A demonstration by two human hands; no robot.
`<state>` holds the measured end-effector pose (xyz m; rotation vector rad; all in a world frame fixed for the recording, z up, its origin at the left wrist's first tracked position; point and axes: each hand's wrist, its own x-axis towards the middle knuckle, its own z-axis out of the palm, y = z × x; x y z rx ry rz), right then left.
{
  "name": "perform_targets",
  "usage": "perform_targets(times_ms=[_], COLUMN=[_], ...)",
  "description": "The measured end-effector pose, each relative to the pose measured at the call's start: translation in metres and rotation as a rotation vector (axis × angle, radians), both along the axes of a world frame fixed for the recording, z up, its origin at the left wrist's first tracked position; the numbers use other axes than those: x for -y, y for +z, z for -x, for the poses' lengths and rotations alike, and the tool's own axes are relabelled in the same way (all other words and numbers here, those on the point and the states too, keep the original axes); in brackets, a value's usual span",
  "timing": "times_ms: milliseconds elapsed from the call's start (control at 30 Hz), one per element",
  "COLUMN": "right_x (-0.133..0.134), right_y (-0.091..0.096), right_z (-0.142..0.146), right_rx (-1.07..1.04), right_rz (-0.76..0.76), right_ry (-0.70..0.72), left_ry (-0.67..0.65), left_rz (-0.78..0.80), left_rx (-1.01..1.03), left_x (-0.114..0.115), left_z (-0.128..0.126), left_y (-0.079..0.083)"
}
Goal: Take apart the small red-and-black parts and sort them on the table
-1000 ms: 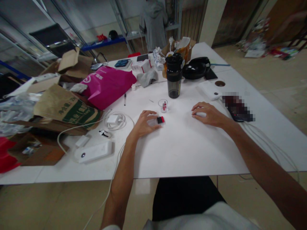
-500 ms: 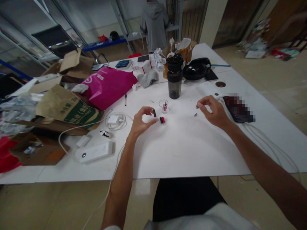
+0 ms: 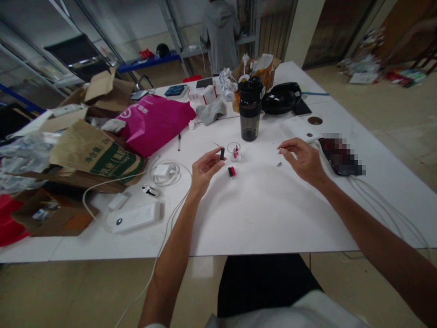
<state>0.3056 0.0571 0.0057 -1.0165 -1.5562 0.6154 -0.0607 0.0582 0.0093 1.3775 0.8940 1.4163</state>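
My left hand (image 3: 204,171) is closed, pinching a small black rectangular piece (image 3: 222,154) upright between thumb and fingers just above the table. Right beside it stands a small clear cup (image 3: 238,158) with red pieces inside. In front of the cup, one black and one red piece (image 3: 232,171) lie side by side on the white table (image 3: 259,214). My right hand (image 3: 302,160) is closed in a pinch on a tiny metallic piece (image 3: 280,149), too small to identify. Below those fingertips lies another little metallic piece (image 3: 279,164).
Behind the cup is a dark bottle (image 3: 250,111). A phone (image 3: 341,155) lies right of my right hand. To the left are a coiled white cable (image 3: 174,171), a power bank (image 3: 136,217), a pink bag (image 3: 157,120) and cardboard boxes (image 3: 68,212). A person (image 3: 221,38) stands behind the table.
My left hand has moved slightly up and right, toward the clear cup, and its thumb and fingers have closed on the black piece. The right hand has barely shifted.
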Motion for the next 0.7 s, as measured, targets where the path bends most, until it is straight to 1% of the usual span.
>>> perform_targets(times_ms=[167, 333, 533, 700], right_x=[0.006, 0.016, 0.027, 0.033], right_y=[-0.002, -0.004, -0.002, 0.004], right_z=[0.009, 0.022, 0.039, 0.043], right_rx=[0.027, 0.020, -0.032, -0.019], right_rz=[0.026, 0.092, 0.154, 0.170], right_ry=[0.076, 0.161, 0.251, 0.317], left_ry=[-0.075, -0.161, -0.191, -0.182], left_rz=[0.021, 0.012, -0.034, -0.056], left_rx=[-0.049, -0.114, -0.229, -0.266], left_x=[0.008, 0.016, 0.022, 0.024], left_z=[-0.013, -0.025, -0.034, -0.035], left_y=[0.001, -0.005, -0.007, -0.010])
